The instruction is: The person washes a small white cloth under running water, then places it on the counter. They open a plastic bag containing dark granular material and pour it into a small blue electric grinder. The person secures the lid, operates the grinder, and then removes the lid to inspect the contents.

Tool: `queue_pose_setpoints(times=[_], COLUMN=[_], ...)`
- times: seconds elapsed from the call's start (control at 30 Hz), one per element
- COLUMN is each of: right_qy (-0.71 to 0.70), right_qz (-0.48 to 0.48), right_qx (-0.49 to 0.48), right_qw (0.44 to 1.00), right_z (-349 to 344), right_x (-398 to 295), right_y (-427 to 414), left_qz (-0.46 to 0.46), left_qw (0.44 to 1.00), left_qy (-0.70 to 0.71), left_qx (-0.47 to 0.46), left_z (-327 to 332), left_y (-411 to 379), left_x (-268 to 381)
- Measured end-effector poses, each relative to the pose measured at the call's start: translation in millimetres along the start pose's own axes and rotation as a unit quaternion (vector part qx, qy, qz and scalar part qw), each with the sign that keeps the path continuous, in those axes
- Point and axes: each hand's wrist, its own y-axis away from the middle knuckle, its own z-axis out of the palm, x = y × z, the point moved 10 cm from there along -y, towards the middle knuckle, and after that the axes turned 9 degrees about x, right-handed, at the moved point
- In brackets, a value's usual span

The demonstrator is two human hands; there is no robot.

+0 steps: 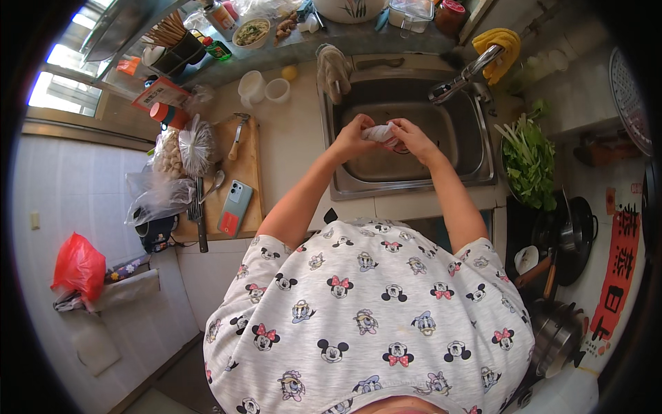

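Both hands are over the stainless steel sink [336,192], near its middle. A bunched white cloth with some red on it [379,134] is held between them. My left hand [356,138] grips its left end, fingers curled round it. On the other end, my right hand [415,141] closes with thumb and fingers. The cloth looks twisted or folded, and part of it is hidden by the fingers. Beyond the hands, the chrome faucet [460,77] reaches over the basin from the back right, with a yellow cloth [497,46] draped on it.
A grey-brown cloth [333,70] hangs at the sink's back left corner. Leafy greens [527,160] stand right of the sink, near a wok [574,243]. To the left, a wooden cutting board [248,165] bears a hammer [238,137], a phone [235,207] and a spoon [214,183]; a knife [202,233] overhangs the counter.
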Motion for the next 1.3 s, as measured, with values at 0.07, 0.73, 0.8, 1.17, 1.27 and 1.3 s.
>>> queue_pose_setpoints(times=[0.07, 0.73, 0.8, 1.17, 1.27, 1.3], right_qy=[-0.018, -0.132, -0.085, -0.106, -0.098, -0.095], right_qz=[-0.036, -0.106, -0.15, -0.191, -0.208, -0.223], right_qx=[0.007, 0.103, 0.121, 0.142, 0.116, 0.102], right_qw=[0.999, 0.98, 0.977, 0.966, 0.966, 0.965], right_z=[-8.0, -5.7, -4.1, -0.9, 8.1, 11.7], right_x=[-6.4, -64.9, -75.9, -104.3, -113.1, -114.5], right_y=[0.4, 20.4, 30.7, 43.5, 49.4, 50.6], left_qz=[-0.035, 0.018, 0.076, 0.065, 0.041, 0.03], left_qw=[0.997, 0.997, 0.992, 0.991, 0.989, 0.986], left_qy=[0.073, 0.003, -0.038, 0.046, 0.098, 0.131], left_qx=[-0.014, 0.073, 0.098, 0.109, 0.105, 0.099], left_z=[-3.1, -10.9, -15.7, -25.7, -30.7, -31.0], left_y=[2.9, 14.5, 14.4, 17.1, 16.7, 17.6], left_x=[-4.6, 24.5, 28.3, 55.1, 63.6, 67.2])
